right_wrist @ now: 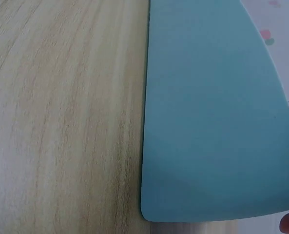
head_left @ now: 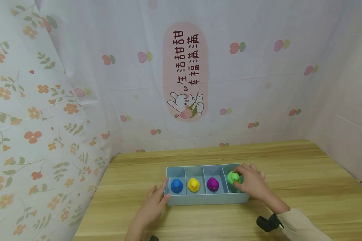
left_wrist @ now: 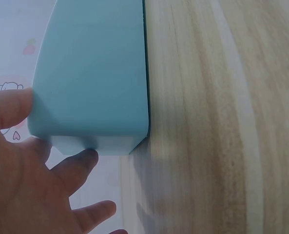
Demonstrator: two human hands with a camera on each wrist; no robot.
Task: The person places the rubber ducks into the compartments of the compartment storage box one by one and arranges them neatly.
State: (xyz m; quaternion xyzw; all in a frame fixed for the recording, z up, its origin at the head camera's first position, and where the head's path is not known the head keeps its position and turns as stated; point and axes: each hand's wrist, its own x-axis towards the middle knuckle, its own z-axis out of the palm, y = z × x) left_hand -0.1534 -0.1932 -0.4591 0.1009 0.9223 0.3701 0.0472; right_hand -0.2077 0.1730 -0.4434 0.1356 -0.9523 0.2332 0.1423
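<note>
While your left hand lies flat against the left end of the tray, its fingers are straight and spread, pressing the wall without curling round anything; the left wrist view shows the fingers touching the tray's pale blue corner. That tray sits on the wooden table, near its front middle, with four compartments in a row. Going rightward, you have a blue duck in the first compartment, a yellow duck in the second and a purple duck in the third, each upright and alone in its slot. At the fourth, rightmost compartment your right hand comes over the tray's right end, fingers curled and pinching the green duck, which is within that compartment at rim height; you cannot tell whether it rests on the floor. From the right wrist you see only the tray's outer wall against the table.
</note>
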